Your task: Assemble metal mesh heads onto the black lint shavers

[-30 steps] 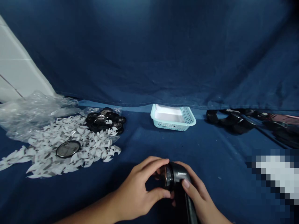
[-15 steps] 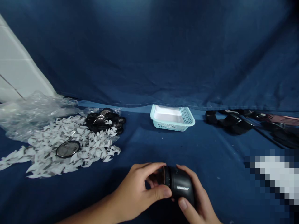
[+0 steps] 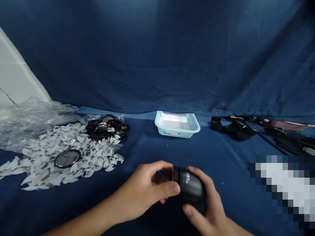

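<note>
Both hands hold a black rounded casing (image 3: 193, 190) low in the middle of the head view. My left hand (image 3: 155, 190) has its thumb and fingers closed around the narrower black ring-shaped end (image 3: 175, 174). Around the wider body, my right hand (image 3: 209, 200) is wrapped from the right, thumb below and fingers on top. White lettering shows on the upper part of the casing. The object's kind is unclear, and its left end face is hidden from me.
A light blue basket (image 3: 177, 132) with a white lining stands ahead. To the left, many whitish curved pieces (image 3: 49, 173) are heaped with a round metal-faced disc (image 3: 67, 158), black round parts (image 3: 105, 127) and clear plastic (image 3: 27, 114). Black utensils (image 3: 241, 129) lie at right.
The casing has turned in my hands, so its lettering has moved up toward the top. Both hands have risen slightly, and the view has shifted a little to the right.
</note>
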`<state>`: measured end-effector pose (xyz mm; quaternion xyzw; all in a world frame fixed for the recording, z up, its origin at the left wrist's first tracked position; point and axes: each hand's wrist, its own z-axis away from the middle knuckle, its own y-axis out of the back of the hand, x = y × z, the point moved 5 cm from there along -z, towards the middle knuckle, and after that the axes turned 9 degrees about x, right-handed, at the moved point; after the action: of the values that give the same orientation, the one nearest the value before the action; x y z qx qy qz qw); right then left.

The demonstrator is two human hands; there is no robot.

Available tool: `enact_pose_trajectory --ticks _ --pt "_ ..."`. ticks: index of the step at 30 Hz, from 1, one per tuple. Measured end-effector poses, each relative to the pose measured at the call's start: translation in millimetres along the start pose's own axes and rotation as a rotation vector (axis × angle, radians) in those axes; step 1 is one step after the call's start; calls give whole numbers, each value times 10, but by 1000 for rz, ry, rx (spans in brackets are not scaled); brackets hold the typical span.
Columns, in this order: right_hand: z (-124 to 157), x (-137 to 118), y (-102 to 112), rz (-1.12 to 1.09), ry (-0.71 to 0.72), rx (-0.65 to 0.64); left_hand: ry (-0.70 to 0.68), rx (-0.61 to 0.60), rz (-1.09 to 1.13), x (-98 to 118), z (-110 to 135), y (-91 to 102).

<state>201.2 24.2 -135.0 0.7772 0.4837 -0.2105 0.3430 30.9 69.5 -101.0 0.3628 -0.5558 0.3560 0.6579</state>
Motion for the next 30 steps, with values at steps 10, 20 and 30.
enact_pose_trajectory --ticks 10,20,30 --pt "-513 -153 -170 -675 -1249 -79 -295 104 -401 711 -261 264" --pt "-948 -339 -329 -707 -1096 -117 -372 208 -326 912 -160 557" --pt "-944 -357 -561 -775 -1249 -311 -394 243 -515 1041 -7 710"
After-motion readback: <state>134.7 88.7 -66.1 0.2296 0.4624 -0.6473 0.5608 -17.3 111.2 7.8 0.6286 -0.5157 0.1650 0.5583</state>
